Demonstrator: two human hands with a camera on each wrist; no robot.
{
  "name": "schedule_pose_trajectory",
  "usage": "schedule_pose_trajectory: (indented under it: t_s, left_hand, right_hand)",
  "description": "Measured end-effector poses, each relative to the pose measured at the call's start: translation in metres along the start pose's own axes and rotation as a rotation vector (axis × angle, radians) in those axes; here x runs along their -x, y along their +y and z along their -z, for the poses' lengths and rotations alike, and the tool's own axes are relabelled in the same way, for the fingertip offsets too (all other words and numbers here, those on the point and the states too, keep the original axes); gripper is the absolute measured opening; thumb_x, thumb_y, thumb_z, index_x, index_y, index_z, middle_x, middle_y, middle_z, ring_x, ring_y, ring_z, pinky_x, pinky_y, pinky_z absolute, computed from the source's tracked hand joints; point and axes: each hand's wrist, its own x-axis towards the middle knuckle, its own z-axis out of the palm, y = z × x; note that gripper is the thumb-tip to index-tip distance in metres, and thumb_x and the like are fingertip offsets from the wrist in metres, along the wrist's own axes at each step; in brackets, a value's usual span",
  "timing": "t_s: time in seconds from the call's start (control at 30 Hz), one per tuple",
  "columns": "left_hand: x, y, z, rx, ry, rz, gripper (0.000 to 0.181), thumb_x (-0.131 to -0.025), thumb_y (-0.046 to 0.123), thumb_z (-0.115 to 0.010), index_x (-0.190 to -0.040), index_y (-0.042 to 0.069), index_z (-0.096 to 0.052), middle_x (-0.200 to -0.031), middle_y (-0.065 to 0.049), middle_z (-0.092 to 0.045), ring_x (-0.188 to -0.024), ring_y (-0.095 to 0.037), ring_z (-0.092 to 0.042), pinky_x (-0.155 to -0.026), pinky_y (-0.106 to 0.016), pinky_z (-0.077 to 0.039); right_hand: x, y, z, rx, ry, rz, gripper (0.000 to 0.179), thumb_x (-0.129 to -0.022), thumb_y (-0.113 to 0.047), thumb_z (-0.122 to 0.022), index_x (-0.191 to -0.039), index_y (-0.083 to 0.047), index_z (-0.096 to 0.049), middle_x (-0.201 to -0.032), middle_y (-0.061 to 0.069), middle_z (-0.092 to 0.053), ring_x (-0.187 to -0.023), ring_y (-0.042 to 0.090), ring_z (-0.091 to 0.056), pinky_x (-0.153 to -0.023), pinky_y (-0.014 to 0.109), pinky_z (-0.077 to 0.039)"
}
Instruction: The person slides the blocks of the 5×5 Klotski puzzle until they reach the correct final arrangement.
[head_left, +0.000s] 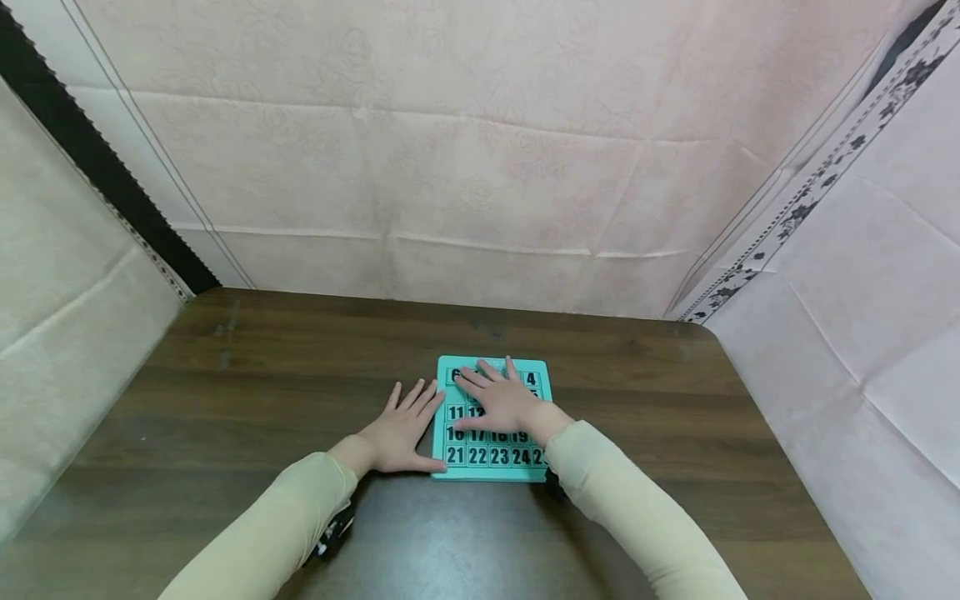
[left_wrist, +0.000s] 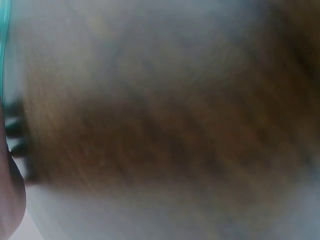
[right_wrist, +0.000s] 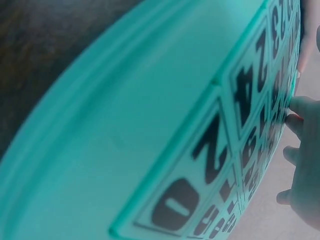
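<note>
A teal number board (head_left: 487, 476), with rows of black numbers on square tiles, lies flat on the wooden table. My right hand (head_left: 506, 406) rests over its upper middle with fingers straight and spread, covering several of the numbers. Beside the board's left edge lies my left hand (head_left: 397, 435), fingers spread on the table and thumb touching the lower left corner. Close up in the right wrist view, the board's frame (right_wrist: 125, 120) and corner tiles appear, with the right fingers (right_wrist: 292, 154) at the far side. Only a sliver of the left hand (left_wrist: 9, 200) shows in the left wrist view.
The brown wooden table (head_left: 247, 400) extends around the board on all sides. Pale cloth (head_left: 450, 167) hangs behind it, with more cloth at the left and at the right (head_left: 862, 292). Dark straps with devices (head_left: 333, 533) sit at the wrists.
</note>
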Motion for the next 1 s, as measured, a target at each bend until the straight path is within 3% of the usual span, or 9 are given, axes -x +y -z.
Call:
schedule_pose_trajectory:
  t_s: [1.0]
  left_hand:
    - [0.0, 0.0, 0.002, -0.007, -0.003, -0.007, 0.108, -0.077, 0.077, -0.046, -0.152, 0.009, -0.011, -0.159, -0.012, -0.005, -0.146, -0.033, -0.001, -0.112, -0.06, 0.001]
  right_hand:
    - [0.022, -0.01, -0.007, 0.074, -0.006, 0.068, 0.087, -0.082, -0.077, -0.034, -0.151, -0.029, -0.013, -0.158, -0.009, -0.011, -0.147, 0.021, -0.002, -0.113, 0.06, 0.0]
